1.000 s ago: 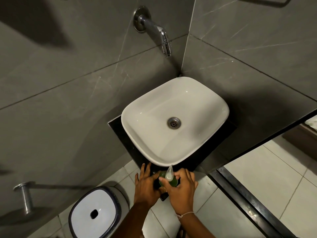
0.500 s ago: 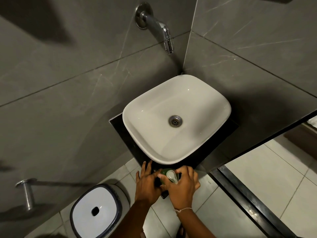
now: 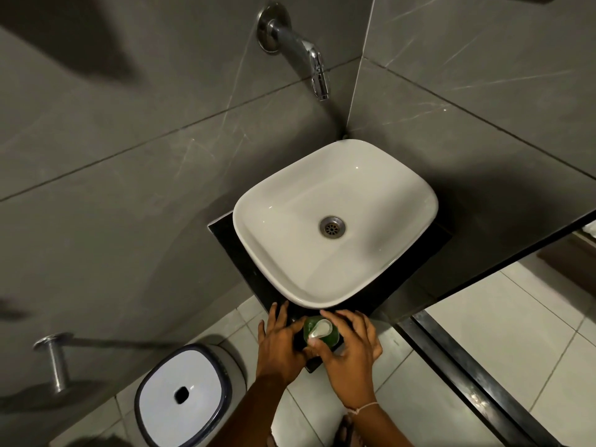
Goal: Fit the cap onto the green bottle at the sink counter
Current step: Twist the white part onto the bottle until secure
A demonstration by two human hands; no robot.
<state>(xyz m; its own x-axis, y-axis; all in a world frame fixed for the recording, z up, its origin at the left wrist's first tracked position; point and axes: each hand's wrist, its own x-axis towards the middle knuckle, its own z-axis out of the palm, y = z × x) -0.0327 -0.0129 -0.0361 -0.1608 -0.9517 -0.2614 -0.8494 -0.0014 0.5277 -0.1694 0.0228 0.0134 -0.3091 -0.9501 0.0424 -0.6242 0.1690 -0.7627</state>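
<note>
The green bottle [image 3: 330,337] stands on the front corner of the black counter [image 3: 225,240], just below the sink's near rim. A white cap [image 3: 320,330] lies tilted over its top. My left hand [image 3: 280,341] wraps the bottle's left side and steadies it. My right hand [image 3: 350,350] holds the cap between thumb and fingers from the right. Most of the bottle's body is hidden by both hands.
A white basin [image 3: 406,253] with a metal drain [image 3: 332,226] fills the counter, under a chrome wall tap [image 3: 309,62]. A white-lidded bin [image 3: 183,395] stands on the tiled floor at the lower left. A metal peg [image 3: 54,359] sticks out of the left wall.
The white cap has gone from standing upright above the bottle to lying tilted down on its top, my right hand turning with it. My left hand has stayed on the bottle.
</note>
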